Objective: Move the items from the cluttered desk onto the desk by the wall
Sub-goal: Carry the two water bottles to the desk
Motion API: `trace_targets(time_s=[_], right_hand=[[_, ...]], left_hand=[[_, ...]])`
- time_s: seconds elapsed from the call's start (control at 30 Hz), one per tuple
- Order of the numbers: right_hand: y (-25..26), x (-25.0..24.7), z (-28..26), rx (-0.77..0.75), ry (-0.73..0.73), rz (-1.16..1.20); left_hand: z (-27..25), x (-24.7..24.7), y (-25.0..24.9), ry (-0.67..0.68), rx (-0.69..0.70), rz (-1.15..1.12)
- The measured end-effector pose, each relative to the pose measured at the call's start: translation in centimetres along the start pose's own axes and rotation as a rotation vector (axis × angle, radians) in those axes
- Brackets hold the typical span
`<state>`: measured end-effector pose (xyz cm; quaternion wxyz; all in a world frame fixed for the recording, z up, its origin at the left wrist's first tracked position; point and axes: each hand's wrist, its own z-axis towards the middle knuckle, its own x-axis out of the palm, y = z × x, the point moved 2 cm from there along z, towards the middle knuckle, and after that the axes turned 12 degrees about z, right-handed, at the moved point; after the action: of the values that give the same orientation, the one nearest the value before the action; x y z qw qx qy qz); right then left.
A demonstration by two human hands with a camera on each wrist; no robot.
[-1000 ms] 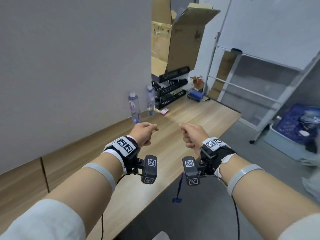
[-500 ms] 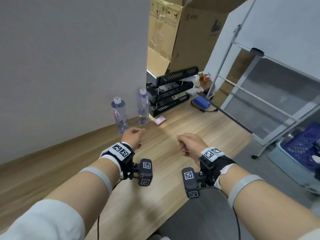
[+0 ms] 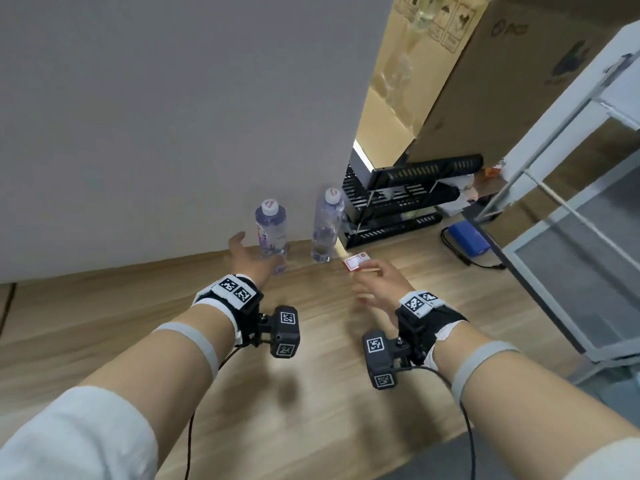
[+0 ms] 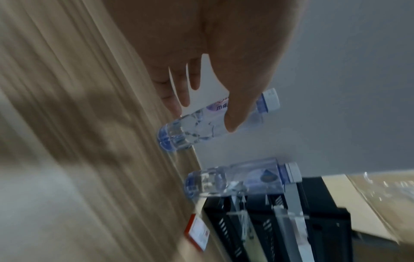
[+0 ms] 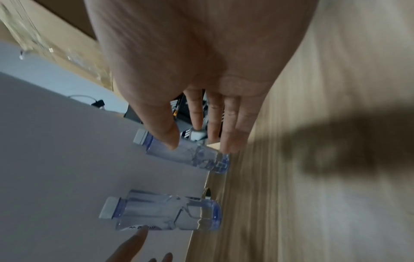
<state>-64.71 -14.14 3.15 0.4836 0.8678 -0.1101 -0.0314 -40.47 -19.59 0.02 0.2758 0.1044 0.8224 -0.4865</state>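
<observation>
Two clear water bottles stand on the wooden desk (image 3: 145, 327) by the grey wall: a labelled left bottle (image 3: 272, 233) (image 4: 201, 124) (image 5: 165, 214) and a right bottle (image 3: 325, 230) (image 4: 241, 179) (image 5: 192, 154). My left hand (image 3: 256, 252) (image 4: 206, 117) is open with spread fingers right at the left bottle, thumb on its left side, not closed round it. Also open, my right hand (image 3: 370, 275) (image 5: 201, 147) hovers with straight fingers just short of the right bottle and over a small red and white box (image 3: 356, 264) (image 4: 197, 232). Neither hand holds anything.
A black tiered rack (image 3: 398, 202) (image 4: 280, 221) stands right of the bottles, below a large cardboard box (image 3: 485, 81). A blue power bank (image 3: 469, 239) with a cable lies further right. A whiteboard frame (image 3: 554, 209) borders the desk's right edge.
Both hands were curled fists held over the desk. They have opened and reached forward to the bottles, and the view has come closer to the wall.
</observation>
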Motion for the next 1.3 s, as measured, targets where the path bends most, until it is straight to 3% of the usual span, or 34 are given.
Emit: trace_targets(time_s=[0.2,0.37,0.67,0.87,1.0,1.3], right_hand=[[2.1,2.2,8.1,-0.07,0.085,-0.259],[2.4,3.6,13.1,-0.112,0.15,-0.318],[1.1,6.2,16.1,-0.174,0.231,-0.426],[-0.3,7.6,13.2,-0.277,0.201,-0.446],[-1.7,10.6,9.6,-0.303,0.259,-0.395],[-7.2,22.1,-3.7,-0.359,0.469,-0.359]], left_hand=[[2.7,1.0,-2.3,-0.072,0.041,0.034],[3.4,3.5,-3.2,-0.092,0.054,-0.053],[1.7,3.2,-2.0,-0.24,0.097,0.068],[-2.2,0.6,1.4,-0.284,0.062,0.01],[-5.1,-2.8,5.1,-0.311,0.0,-0.07],[-14.2,-16.7,16.6,-0.538,-0.08,-0.12]])
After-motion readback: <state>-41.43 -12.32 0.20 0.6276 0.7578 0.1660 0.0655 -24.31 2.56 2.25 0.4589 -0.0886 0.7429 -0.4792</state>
